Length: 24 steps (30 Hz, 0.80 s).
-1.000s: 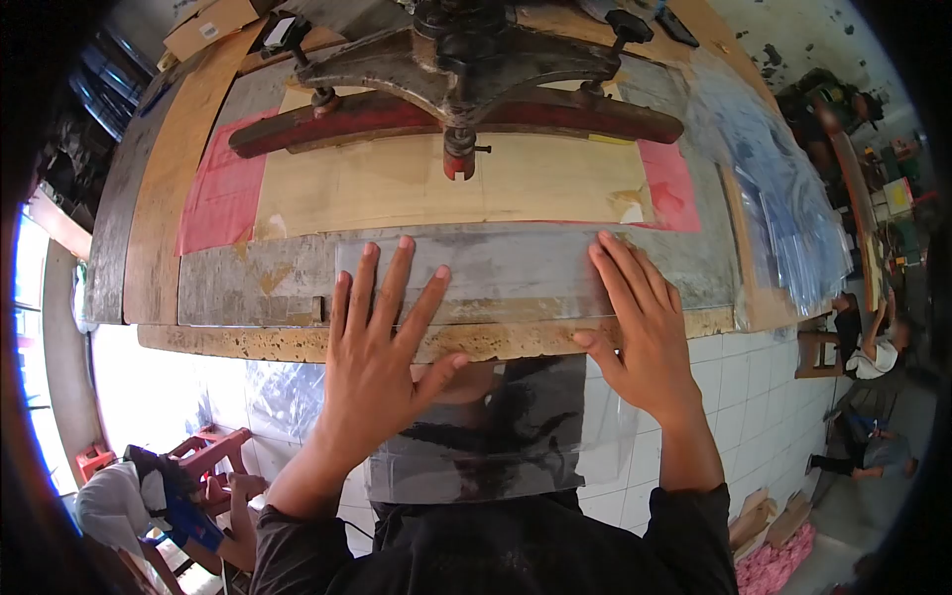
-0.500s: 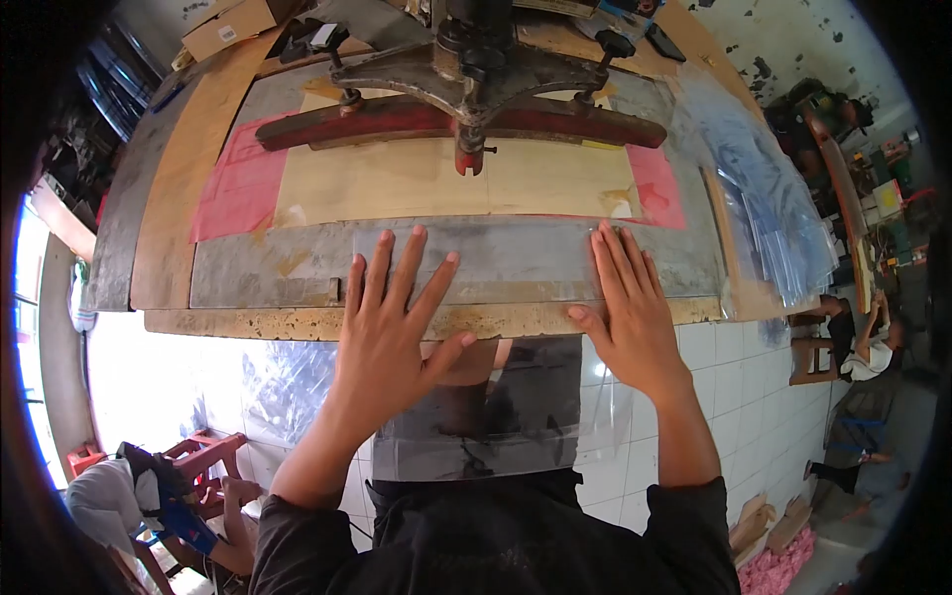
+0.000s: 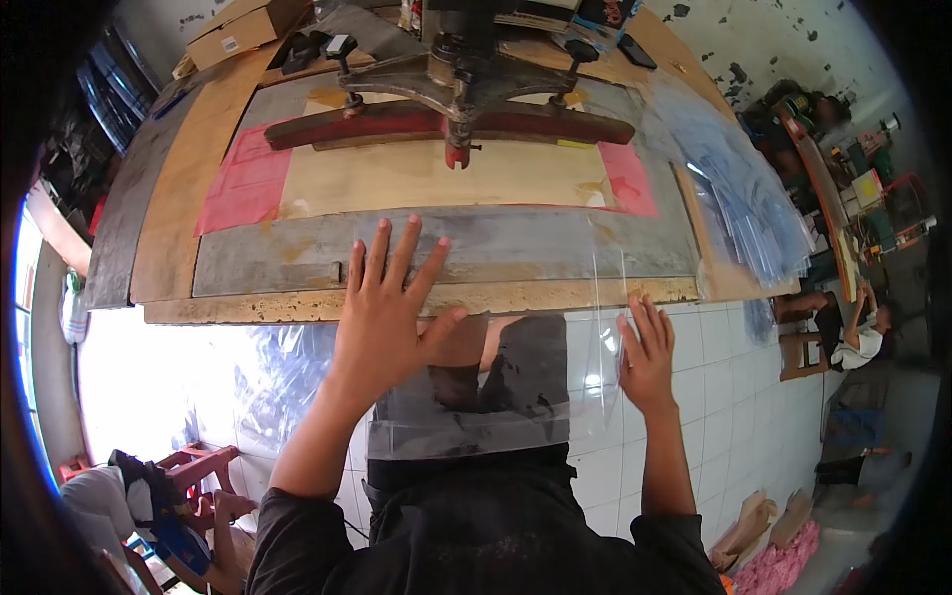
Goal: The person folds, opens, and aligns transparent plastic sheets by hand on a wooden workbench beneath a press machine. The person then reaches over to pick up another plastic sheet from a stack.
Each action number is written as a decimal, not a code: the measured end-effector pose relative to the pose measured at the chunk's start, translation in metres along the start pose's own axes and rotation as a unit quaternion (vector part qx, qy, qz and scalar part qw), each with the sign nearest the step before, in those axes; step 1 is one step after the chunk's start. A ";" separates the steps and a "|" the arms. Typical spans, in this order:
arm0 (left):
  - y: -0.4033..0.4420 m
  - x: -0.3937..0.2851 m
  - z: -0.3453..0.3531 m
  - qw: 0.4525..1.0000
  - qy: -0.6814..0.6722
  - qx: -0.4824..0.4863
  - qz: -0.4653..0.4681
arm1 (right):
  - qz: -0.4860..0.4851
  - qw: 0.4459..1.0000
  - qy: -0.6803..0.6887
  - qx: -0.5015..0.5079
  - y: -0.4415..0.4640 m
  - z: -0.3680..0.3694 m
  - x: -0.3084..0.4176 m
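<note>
A clear plastic sheet (image 3: 506,248) lies on the grey board (image 3: 258,260) and hangs over its worn front edge toward my lap. My left hand (image 3: 390,307) rests flat on the sheet's left part, its fingers spread. Off the front edge, at the sheet's right side, is my right hand (image 3: 647,355), its fingers slightly bent and apart. Whether it touches the plastic I cannot tell. Beyond the sheet, a cream panel (image 3: 426,178) with pink ends lies beneath a red metal bar (image 3: 377,123) on a press frame.
Clear plastic sheets (image 3: 744,198) are piled at the board's right. A cardboard box (image 3: 238,32) and a phone (image 3: 637,52) lie at the back. One person (image 3: 149,506) is at the lower left; another (image 3: 861,337) sits at the far right.
My right hand has come off the board, moving back toward me and slightly right. The sheet's right edge now shows. My left hand stays on the sheet while the view has shifted.
</note>
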<state>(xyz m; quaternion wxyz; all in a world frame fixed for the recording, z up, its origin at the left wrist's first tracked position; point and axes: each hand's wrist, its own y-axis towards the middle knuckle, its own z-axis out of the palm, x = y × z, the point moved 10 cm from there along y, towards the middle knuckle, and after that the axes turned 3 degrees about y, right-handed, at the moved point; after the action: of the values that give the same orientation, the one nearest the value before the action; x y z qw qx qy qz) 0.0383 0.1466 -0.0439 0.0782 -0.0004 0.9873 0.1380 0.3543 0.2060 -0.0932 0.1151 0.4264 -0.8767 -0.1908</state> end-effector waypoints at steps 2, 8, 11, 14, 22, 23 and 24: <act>0.000 0.000 0.002 1.000 0.005 0.004 -0.001 | -0.010 1.000 -0.009 -0.023 -0.015 0.019 0.007; -0.002 0.005 -0.010 0.995 -0.096 -0.013 -0.008 | -0.086 0.977 0.064 -0.184 -0.010 -0.002 0.029; -0.009 0.013 -0.033 0.975 -0.217 -0.015 0.033 | -0.089 0.980 0.120 -0.130 0.016 -0.033 0.036; -0.029 0.015 -0.056 0.916 -0.380 0.023 0.125 | -0.099 0.969 0.191 -0.122 0.039 -0.092 0.045; -0.059 -0.014 -0.102 0.648 -0.730 0.076 0.205 | 0.241 0.801 0.519 -0.175 0.050 -0.136 -0.010; -0.056 -0.010 -0.105 0.655 -0.730 0.060 0.186 | 0.282 0.772 0.552 -0.138 0.058 -0.124 -0.014; -0.054 -0.006 -0.107 0.662 -0.729 0.045 0.166 | 0.259 0.763 0.576 -0.138 0.069 -0.118 -0.008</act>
<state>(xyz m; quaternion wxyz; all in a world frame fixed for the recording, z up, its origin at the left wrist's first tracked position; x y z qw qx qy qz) 0.0293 0.0656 0.0443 0.7489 0.2676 0.6033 0.0600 0.3540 0.2235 0.0428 0.7011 0.1918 -0.6868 0.0084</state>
